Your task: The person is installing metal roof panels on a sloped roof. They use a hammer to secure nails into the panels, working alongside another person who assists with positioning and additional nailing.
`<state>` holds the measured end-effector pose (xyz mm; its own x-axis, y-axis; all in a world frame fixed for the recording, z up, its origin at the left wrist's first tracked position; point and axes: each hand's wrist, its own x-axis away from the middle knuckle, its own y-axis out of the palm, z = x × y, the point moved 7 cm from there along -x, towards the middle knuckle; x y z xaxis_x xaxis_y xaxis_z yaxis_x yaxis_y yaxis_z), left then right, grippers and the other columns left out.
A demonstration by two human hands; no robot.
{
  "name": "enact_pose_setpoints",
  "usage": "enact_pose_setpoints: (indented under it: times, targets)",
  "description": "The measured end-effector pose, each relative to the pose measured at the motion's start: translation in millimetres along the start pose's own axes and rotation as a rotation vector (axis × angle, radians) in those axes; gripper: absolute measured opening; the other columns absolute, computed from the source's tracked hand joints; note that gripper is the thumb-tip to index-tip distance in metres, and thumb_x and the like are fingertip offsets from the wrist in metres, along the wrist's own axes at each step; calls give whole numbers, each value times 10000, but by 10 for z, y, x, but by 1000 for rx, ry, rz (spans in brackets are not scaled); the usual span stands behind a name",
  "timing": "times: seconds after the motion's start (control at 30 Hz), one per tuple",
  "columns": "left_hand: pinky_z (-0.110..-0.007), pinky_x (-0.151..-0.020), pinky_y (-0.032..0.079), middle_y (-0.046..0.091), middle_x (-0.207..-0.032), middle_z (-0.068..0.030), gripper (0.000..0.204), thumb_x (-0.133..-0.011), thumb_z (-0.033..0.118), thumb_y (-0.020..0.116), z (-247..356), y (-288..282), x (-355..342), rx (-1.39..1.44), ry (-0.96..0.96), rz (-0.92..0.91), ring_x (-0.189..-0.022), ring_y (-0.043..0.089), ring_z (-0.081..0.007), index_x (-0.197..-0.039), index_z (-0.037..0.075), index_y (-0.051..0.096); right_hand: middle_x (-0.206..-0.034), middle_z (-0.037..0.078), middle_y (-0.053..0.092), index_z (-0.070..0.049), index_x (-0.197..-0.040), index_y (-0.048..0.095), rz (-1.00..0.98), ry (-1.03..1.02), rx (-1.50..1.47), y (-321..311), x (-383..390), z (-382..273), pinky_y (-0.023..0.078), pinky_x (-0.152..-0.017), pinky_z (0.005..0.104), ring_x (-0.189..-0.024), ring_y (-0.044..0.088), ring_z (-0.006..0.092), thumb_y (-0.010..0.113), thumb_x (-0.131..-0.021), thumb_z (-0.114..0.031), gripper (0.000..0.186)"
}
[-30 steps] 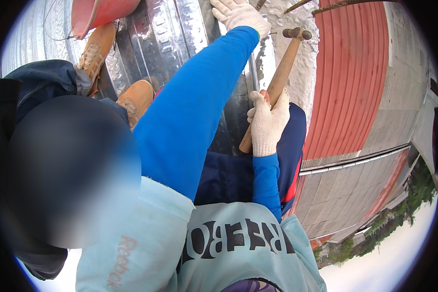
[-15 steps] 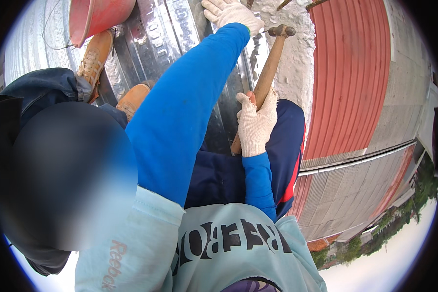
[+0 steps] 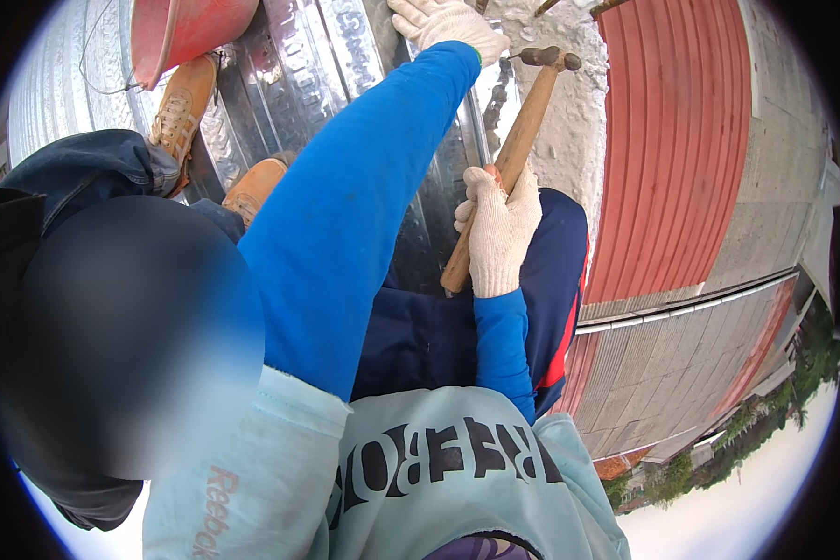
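Note:
My left hand (image 3: 448, 26), in a cream knit glove, lies palm down at the top edge on shiny ribbed metal sheeting (image 3: 317, 51). Its fingers stretch out to the left; the thumb is hidden. In my right hand (image 3: 501, 229), gloved the same way, is a hammer (image 3: 525, 131), gripped along its wooden handle. The hammer's dark steel head points up and sits just right of my left hand. A thin dark sliver shows between the head and the glove, too small to name.
Rough pale concrete (image 3: 569, 121) edges the metal on the right, with a red corrugated roof (image 3: 672, 140) beyond it. At left, a person in tan shoes (image 3: 185, 107) crouches close to my left arm. A pink bucket (image 3: 182, 33) stands beyond those shoes.
The hammer and my right hand have shifted slightly to the right, the head moving away from my left hand. My left hand stays almost in place.

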<state>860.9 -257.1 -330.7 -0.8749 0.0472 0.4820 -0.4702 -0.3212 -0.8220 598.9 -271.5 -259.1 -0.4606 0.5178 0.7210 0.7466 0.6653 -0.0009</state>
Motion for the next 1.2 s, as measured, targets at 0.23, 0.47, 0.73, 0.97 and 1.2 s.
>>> enact_pose_setpoints:
  times: [0.23, 0.47, 0.73, 0.97, 1.2]
  targets:
    - [-645, -1397, -22, -43, -1850, -415, 1439, -857, 579, 855, 5, 17, 54, 51, 35, 35, -1722, -92, -596, -1779, -108, -10, -835, 38, 659, -34, -1195, 628, -53, 21, -85, -31, -48, -52, 533, -488, 277, -561, 648, 115, 761, -1033, -153, 241]
    - [-648, -1397, -11, -34, -1850, -414, 1443, -850, 589, 858, -7, 10, 25, 29, 34, 49, -1722, -83, -599, -1777, -110, 0, -825, 35, 649, -61, -1165, 622, -92, 48, -144, -8, -32, -103, 548, -511, 289, -584, 652, 124, 723, -1046, -168, 190]
    - [-662, -1391, -8, -34, -1848, -416, 1466, -815, 551, 895, -39, 58, -16, 38, 47, 73, -1717, -83, -608, -1782, -94, 1, -832, 44, 655, -65, -1181, 626, -83, 56, -215, -76, -95, -139, 556, -521, 300, -612, 666, 140, 684, -1068, -191, 179]
    - [-685, -1382, 0, -30, -1844, -420, 1448, -808, 538, 890, -46, 86, -30, 28, 38, 83, -1709, -81, -626, -1784, -86, 21, -862, 51, 676, -84, -1247, 623, -85, 32, -209, -124, -110, -152, 582, -521, 284, -630, 675, 131, 694, -1093, -261, 245]
    - [-684, -1384, 6, -16, -1837, -435, 1449, -808, 550, 881, -79, 87, -21, -1, 51, 73, -1706, -73, -635, -1775, -110, 27, -851, 60, 681, -58, -1314, 626, -175, 83, -215, -135, -81, -179, 579, -515, 299, -630, 677, 142, 676, -1105, -260, 295]
